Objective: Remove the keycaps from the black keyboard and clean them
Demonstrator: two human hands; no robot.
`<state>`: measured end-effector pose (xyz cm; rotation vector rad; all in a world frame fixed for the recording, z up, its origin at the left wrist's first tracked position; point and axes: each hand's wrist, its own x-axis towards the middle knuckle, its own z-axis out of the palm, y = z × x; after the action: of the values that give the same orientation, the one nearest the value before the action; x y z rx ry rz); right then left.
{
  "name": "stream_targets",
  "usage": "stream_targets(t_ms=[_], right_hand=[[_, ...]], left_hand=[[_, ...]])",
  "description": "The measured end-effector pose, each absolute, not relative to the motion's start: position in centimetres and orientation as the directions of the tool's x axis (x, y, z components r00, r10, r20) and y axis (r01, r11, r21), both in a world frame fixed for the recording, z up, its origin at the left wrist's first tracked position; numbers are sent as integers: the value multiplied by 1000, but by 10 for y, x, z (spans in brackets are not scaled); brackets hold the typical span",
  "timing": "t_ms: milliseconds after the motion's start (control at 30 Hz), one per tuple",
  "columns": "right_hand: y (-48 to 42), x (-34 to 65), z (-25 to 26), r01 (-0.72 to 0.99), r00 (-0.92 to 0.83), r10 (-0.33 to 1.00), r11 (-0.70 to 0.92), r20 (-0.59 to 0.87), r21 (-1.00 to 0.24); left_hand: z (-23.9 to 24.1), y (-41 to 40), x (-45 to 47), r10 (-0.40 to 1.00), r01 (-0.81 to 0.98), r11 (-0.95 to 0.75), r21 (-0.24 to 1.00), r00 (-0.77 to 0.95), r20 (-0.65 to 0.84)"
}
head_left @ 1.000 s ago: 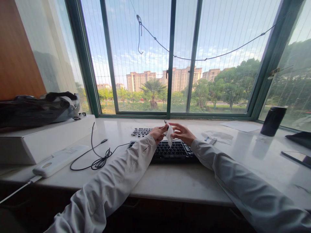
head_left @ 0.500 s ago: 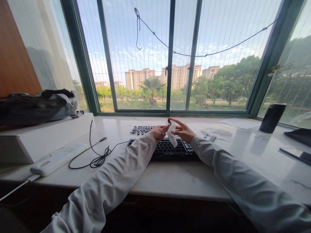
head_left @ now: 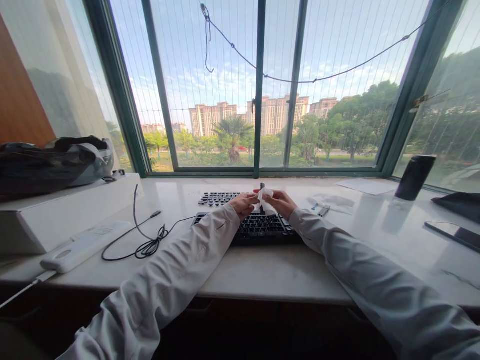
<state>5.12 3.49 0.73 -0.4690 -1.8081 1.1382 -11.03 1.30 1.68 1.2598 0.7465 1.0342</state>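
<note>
Both my arms in white sleeves reach out over a black keyboard (head_left: 258,227) on the white sill counter (head_left: 270,270). My left hand (head_left: 243,204) and my right hand (head_left: 280,202) meet above the keys and pinch a small white wipe (head_left: 264,196) between their fingertips. A small dark object pokes out of the wipe; I cannot make out what it is. A second, smaller black keypad (head_left: 217,199) lies just behind the keyboard, to the left.
A black cable (head_left: 148,242) coils left of the keyboard beside a white power strip (head_left: 80,246). A white box (head_left: 67,207) carries a dark bag (head_left: 48,165). Right: a black cylinder (head_left: 414,177), a phone (head_left: 452,234), a torn wrapper (head_left: 330,202).
My hands have closed together: the right fingers, spread before, now pinch the wipe, which has gone from hanging down to bunched between both hands. The view has tilted slightly.
</note>
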Motion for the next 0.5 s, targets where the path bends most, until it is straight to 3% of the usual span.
stream_targets(t_ms=[500], right_hand=[[41,40,2,-158,-193,922,307,334,-938]], left_hand=[[16,10,-109,927,-139,6,990,371,47]])
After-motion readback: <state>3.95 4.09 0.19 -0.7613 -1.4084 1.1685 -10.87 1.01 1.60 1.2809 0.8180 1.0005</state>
